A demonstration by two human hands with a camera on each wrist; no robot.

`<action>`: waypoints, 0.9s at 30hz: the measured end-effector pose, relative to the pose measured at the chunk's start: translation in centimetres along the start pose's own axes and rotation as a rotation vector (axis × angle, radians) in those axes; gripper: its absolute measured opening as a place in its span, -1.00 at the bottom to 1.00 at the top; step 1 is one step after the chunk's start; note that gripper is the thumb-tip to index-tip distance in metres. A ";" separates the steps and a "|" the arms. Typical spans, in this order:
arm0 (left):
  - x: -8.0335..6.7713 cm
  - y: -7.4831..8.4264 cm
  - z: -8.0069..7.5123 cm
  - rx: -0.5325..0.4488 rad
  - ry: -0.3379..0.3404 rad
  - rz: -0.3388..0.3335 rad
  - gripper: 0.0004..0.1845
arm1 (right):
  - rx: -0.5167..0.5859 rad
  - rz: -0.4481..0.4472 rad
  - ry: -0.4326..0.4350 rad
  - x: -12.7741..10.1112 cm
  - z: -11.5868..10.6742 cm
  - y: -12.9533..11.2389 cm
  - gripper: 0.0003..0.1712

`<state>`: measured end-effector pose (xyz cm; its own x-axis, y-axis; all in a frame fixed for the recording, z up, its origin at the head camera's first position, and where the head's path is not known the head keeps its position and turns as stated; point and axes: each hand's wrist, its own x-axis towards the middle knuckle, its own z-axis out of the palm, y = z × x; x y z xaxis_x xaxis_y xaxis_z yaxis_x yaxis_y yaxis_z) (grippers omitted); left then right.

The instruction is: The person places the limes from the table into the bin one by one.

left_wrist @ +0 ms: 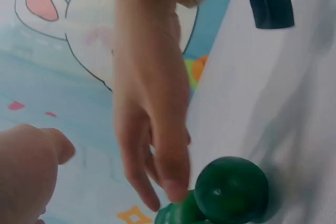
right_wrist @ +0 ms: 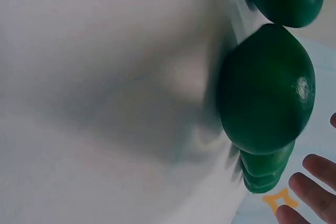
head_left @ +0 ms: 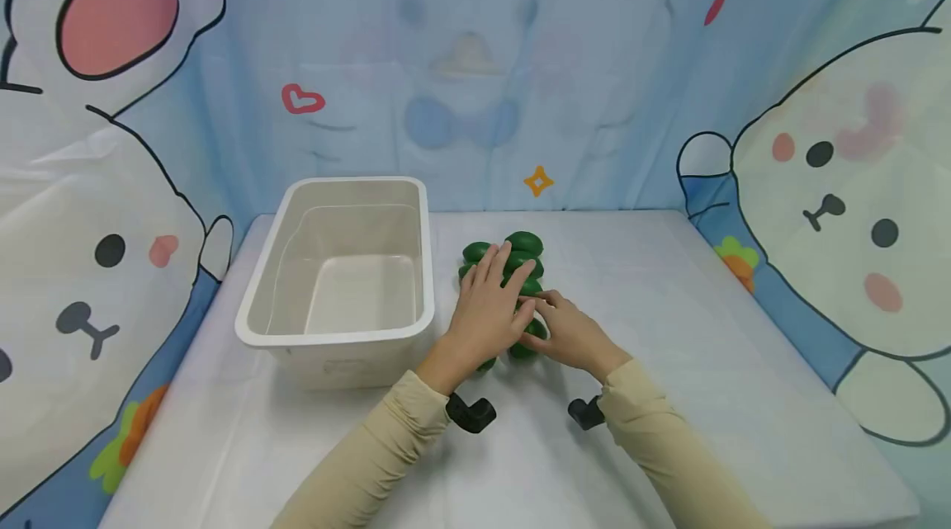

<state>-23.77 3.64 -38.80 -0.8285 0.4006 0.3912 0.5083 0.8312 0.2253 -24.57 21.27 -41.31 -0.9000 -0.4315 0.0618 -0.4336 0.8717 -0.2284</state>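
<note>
Several dark green oval fruits point(head_left: 523, 244) lie in a tight pile on the white table point(head_left: 669, 331), just right of a white bin. My left hand point(head_left: 490, 306) rests flat on the pile with its fingers straight and spread. My right hand point(head_left: 568, 331) meets it from the right, and its fingers touch the nearest green fruit point(head_left: 529, 335). The left wrist view shows the right hand point(left_wrist: 152, 129) reaching down with fairly straight fingers to a round green fruit point(left_wrist: 231, 190). In the right wrist view, a large green fruit point(right_wrist: 268, 87) fills the right side, with fingertips point(right_wrist: 317, 169) beside it.
The white plastic bin point(head_left: 334, 337) stands empty at the left of the pile. A cartoon-printed blue cloth backdrop point(head_left: 475, 59) walls the table on three sides. Black wrist camera mounts point(head_left: 471, 413) sit under both beige sleeves.
</note>
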 end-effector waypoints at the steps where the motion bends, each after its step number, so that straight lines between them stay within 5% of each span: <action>1: -0.3 0.0 -0.3 0.007 0.007 0.010 -0.45 | 0.001 -0.009 -0.007 0.1 0.2 -0.2 -0.27; 12: -3.6 0.7 -4.7 0.074 0.105 0.136 -0.57 | 0.082 -0.066 -0.036 0.5 1.9 -1.2 -0.14; 20: -6.1 1.3 -9.5 0.135 0.164 0.214 -0.56 | 0.100 -0.098 -0.044 -0.2 2.5 -1.4 -0.12; 27: -8.6 -1.5 -14.8 0.156 0.128 0.208 -0.46 | 0.107 -0.018 -0.077 -2.1 2.9 -0.9 -0.11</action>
<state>-13.91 -6.75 -29.34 -0.6688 0.5249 0.5265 0.6134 0.7897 -0.0080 -22.20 20.69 -44.03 -0.8842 -0.4671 -0.0071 -0.4388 0.8356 -0.3305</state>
